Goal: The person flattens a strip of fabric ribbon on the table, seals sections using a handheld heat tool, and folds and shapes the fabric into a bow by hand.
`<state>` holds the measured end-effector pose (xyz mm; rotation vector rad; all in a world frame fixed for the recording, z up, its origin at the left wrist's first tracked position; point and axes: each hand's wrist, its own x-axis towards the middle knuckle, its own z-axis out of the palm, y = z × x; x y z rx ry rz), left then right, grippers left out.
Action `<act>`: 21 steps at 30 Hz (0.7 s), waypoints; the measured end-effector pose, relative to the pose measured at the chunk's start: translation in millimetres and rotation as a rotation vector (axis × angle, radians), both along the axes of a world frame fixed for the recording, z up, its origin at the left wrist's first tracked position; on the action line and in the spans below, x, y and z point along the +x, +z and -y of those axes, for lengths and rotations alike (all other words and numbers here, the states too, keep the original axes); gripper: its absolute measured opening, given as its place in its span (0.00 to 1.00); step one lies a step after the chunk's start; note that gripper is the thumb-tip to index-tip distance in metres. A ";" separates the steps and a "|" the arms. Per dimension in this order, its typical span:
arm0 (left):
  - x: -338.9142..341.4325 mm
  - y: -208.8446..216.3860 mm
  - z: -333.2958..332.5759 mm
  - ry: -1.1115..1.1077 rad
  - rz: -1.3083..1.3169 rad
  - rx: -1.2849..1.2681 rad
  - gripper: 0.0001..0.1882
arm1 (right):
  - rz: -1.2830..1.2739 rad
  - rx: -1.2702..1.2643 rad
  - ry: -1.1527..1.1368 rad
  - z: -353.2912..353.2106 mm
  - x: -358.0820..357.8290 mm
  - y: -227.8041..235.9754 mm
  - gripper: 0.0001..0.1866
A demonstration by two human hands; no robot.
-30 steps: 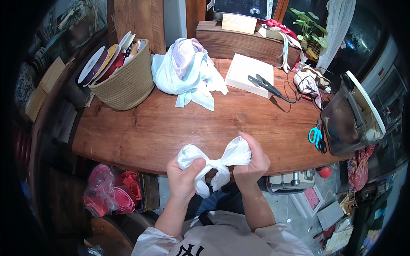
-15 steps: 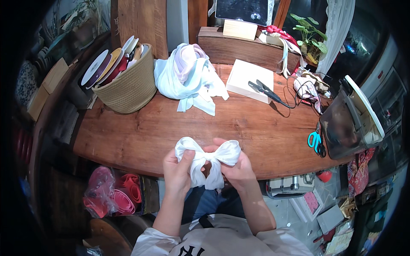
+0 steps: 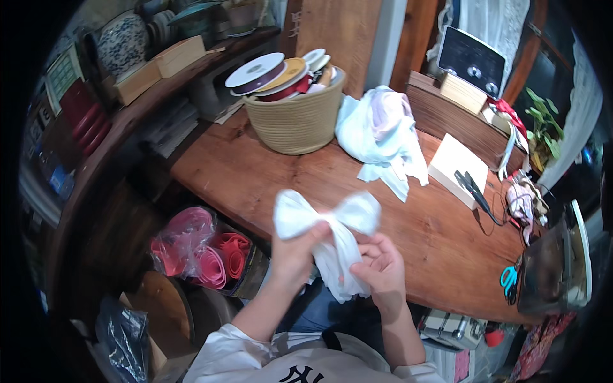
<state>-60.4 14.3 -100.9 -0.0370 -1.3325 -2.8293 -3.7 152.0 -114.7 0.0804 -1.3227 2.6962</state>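
My left hand (image 3: 295,258) pinches bow (image 3: 340,241) by its centre; right hand (image 3: 382,269) dropped to its tails (image 3: 337,271), grip unclear. Loops (image 3: 295,214) now free.

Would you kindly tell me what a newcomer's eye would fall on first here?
Probably the central white bow, held in the left hand, with the right hand at its tails. Next might come the basket of ribbon spools on the far side of the wooden table, and the pale blue and lilac cloth bundled right of it.
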 end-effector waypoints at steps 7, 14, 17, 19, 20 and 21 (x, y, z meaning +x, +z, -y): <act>-176.7 -24.0 123.4 0.226 0.103 0.235 0.07 | 0.268 0.253 0.249 0.6 -2.1 -24.5 0.19; -373.2 -87.5 273.4 0.075 0.191 0.321 0.05 | 0.455 0.401 0.204 -31.5 -4.7 -46.2 0.13; -429.6 -69.5 273.2 0.061 0.148 0.308 0.08 | 0.422 0.420 0.167 -54.3 -19.1 -32.9 0.12; -438.8 -70.7 279.8 -0.046 0.161 0.117 0.16 | 0.345 0.533 0.100 -69.1 -39.3 -22.1 0.11; -441.5 -78.9 269.2 0.099 0.086 -0.157 0.19 | 0.264 0.654 0.056 -78.3 -52.9 -14.7 0.11; -441.7 -83.4 263.0 0.243 0.223 -0.402 0.21 | 0.187 0.823 -0.024 -86.1 -69.2 -5.5 0.10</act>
